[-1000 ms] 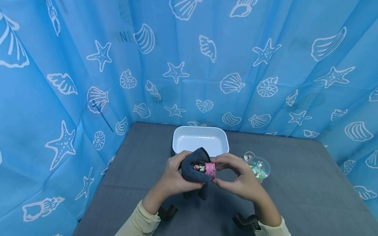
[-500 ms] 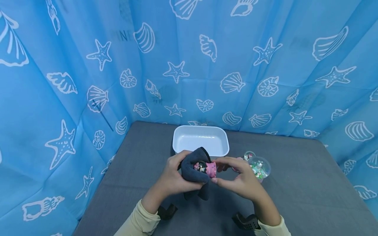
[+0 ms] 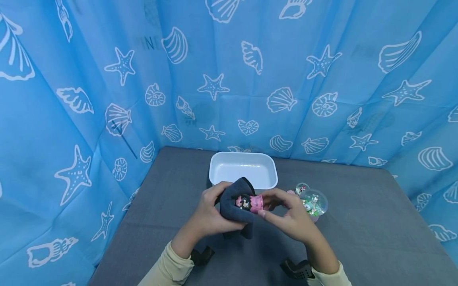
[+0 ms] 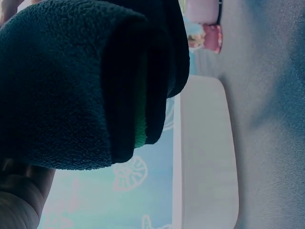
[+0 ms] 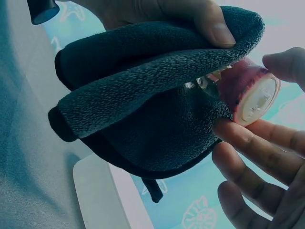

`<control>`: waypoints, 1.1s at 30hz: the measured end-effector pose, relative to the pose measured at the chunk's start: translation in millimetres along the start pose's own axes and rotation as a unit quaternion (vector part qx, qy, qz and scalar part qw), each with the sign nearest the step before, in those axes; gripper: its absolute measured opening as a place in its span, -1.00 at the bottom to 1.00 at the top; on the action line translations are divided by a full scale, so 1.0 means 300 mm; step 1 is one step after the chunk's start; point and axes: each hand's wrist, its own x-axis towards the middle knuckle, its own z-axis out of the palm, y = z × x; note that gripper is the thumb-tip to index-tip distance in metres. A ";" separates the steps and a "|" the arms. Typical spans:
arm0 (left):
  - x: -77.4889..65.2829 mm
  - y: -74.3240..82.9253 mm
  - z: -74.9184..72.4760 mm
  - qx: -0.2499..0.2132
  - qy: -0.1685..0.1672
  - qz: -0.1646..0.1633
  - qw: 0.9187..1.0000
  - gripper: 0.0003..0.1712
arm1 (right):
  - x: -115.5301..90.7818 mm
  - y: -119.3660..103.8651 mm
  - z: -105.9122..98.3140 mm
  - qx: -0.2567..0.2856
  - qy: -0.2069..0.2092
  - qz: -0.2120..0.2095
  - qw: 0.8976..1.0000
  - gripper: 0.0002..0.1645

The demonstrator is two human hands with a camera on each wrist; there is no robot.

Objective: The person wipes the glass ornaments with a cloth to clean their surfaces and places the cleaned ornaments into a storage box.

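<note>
A small snow globe with a pink base (image 3: 256, 203) lies on its side between my hands, dome toward the left. A dark blue-grey cloth (image 3: 230, 208) is folded round the dome, and my left hand (image 3: 211, 210) grips it from outside. My right hand (image 3: 286, 210) pinches the base between thumb and fingers. In the right wrist view the pale underside of the snow globe (image 5: 258, 101) faces the right palm, and the left thumb presses the cloth (image 5: 157, 86). Only folded cloth (image 4: 71, 86) shows in the left wrist view; the globe is hidden there.
Behind the hands stands a white rectangular basin (image 3: 243, 172). Right of my right hand are a large snow globe (image 3: 315, 201) and a smaller one (image 3: 301, 188), close together on the grey table (image 3: 375, 222). A blue shell-patterned curtain (image 3: 229, 111) surrounds the table's back and sides.
The snow globe has turned within the cloth, its base showing a different side. My right fingers have shifted their hold on the base; my left hand stays nearly still.
</note>
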 end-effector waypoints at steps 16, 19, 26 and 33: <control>-0.003 -0.003 -0.008 0.007 0.011 -0.009 1.000 -0.12 | -0.003 0.004 -0.024 0.037 0.080 0.027 0.996 -0.53; -0.002 -0.003 -0.008 0.004 0.010 -0.010 1.000 -0.12 | -0.003 -0.001 -0.024 0.047 0.075 0.040 0.995 -0.46; -0.002 -0.004 -0.008 0.025 0.015 0.003 1.000 -0.11 | -0.002 -0.005 -0.016 0.042 0.079 0.036 0.995 -0.24; -0.002 -0.004 -0.004 0.033 0.021 -0.003 0.999 -0.11 | -0.004 -0.003 -0.014 0.023 0.070 0.032 0.997 -0.43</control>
